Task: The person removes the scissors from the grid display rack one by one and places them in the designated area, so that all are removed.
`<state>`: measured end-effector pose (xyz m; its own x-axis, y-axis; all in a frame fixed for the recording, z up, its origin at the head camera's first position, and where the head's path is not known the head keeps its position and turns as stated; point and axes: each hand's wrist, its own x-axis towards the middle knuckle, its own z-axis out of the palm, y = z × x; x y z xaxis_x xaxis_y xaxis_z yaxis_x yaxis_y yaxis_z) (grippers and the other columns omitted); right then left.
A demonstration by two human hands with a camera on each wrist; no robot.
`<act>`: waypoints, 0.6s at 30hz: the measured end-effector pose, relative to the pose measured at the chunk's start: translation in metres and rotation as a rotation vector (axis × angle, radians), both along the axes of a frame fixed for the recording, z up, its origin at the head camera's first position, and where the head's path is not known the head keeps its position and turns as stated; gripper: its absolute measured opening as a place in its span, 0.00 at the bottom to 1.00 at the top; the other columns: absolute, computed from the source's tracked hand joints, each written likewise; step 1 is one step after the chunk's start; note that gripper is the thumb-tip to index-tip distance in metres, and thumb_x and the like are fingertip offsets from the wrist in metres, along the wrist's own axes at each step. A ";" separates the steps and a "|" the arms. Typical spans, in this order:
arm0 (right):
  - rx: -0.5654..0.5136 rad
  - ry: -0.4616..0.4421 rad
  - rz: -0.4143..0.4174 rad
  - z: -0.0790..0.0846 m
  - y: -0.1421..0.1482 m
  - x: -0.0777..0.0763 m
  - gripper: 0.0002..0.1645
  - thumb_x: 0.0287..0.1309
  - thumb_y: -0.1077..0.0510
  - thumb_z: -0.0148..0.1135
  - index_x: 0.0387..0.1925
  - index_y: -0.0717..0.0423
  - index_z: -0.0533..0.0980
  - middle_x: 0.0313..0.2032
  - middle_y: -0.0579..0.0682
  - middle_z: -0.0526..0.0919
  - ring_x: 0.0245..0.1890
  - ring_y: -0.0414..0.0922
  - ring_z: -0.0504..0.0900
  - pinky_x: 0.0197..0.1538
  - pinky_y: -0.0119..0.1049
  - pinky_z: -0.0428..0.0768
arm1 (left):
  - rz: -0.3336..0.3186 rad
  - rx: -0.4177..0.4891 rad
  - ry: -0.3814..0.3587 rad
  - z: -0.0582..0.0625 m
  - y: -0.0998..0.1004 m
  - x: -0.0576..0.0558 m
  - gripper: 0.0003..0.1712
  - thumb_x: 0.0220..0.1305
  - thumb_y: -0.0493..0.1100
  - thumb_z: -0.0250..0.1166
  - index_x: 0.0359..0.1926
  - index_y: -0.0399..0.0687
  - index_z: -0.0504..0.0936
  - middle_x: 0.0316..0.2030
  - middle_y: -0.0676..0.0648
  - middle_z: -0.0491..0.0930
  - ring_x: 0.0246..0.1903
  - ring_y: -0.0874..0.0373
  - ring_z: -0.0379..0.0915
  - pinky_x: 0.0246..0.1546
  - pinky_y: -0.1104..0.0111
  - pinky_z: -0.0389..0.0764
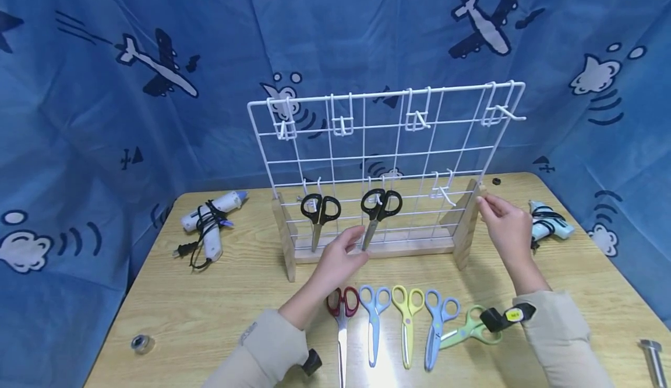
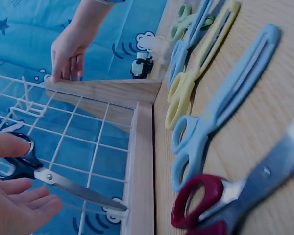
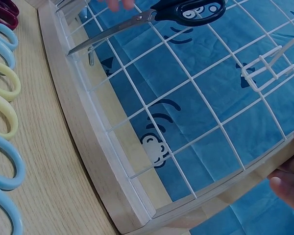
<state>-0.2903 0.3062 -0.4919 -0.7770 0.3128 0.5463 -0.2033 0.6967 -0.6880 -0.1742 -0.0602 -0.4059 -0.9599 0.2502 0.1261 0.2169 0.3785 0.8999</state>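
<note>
At centre frame, with left hand (image 1: 341, 258) loosely spread, seemingly empty, just left of rightmost black-handled steel scissors (image 1: 373, 223), near-upright, handles up; pinching pale wooden post (image 1: 466, 233) with right hand (image 1: 507, 228).

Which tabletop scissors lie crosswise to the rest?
The green scissors, rightmost in the head view's row: blades point left, while the other four pairs point toward the picture's bottom.

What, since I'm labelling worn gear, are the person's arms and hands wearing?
Left hand and right hand are bare. Both sleeves are beige, the left with a small grey marking. Each wrist carries a black device, the right one bearing a yellow label.
</note>
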 end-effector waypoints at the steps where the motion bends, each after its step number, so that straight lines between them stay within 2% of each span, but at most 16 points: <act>1: 0.012 0.012 -0.010 -0.005 0.002 -0.003 0.19 0.45 0.41 0.57 0.38 0.43 0.77 0.33 0.50 0.81 0.19 0.31 0.78 0.17 0.26 0.75 | 0.011 0.010 0.005 -0.001 0.003 -0.004 0.28 0.51 0.40 0.59 0.55 0.44 0.64 0.54 0.46 0.66 0.52 0.52 0.63 0.53 0.68 0.65; 3: 0.064 0.031 -0.068 -0.018 0.008 -0.013 0.19 0.44 0.37 0.55 0.37 0.36 0.77 0.32 0.47 0.82 0.19 0.30 0.78 0.17 0.22 0.74 | 0.041 0.027 0.018 -0.001 0.010 -0.012 0.27 0.51 0.39 0.59 0.55 0.43 0.64 0.53 0.46 0.67 0.52 0.53 0.63 0.53 0.68 0.65; 7: 0.080 0.037 -0.103 -0.032 0.013 -0.020 0.17 0.43 0.35 0.54 0.37 0.31 0.76 0.32 0.43 0.82 0.20 0.33 0.79 0.21 0.17 0.74 | 0.098 0.063 0.034 -0.002 0.020 -0.025 0.22 0.51 0.36 0.58 0.49 0.39 0.68 0.48 0.42 0.71 0.49 0.52 0.67 0.51 0.69 0.68; 13: 0.073 0.021 -0.103 -0.034 0.014 -0.020 0.17 0.43 0.35 0.54 0.37 0.30 0.75 0.33 0.42 0.81 0.23 0.34 0.80 0.23 0.18 0.75 | 0.153 0.138 0.023 -0.004 0.027 -0.036 0.13 0.51 0.35 0.57 0.40 0.36 0.73 0.39 0.41 0.77 0.39 0.53 0.74 0.39 0.73 0.76; 18: 0.099 0.043 -0.122 -0.036 0.017 -0.022 0.16 0.43 0.34 0.54 0.37 0.27 0.74 0.32 0.40 0.81 0.23 0.33 0.79 0.24 0.14 0.72 | 0.166 0.154 0.055 -0.007 0.030 -0.041 0.08 0.51 0.38 0.60 0.33 0.38 0.76 0.31 0.43 0.79 0.30 0.57 0.75 0.30 0.76 0.77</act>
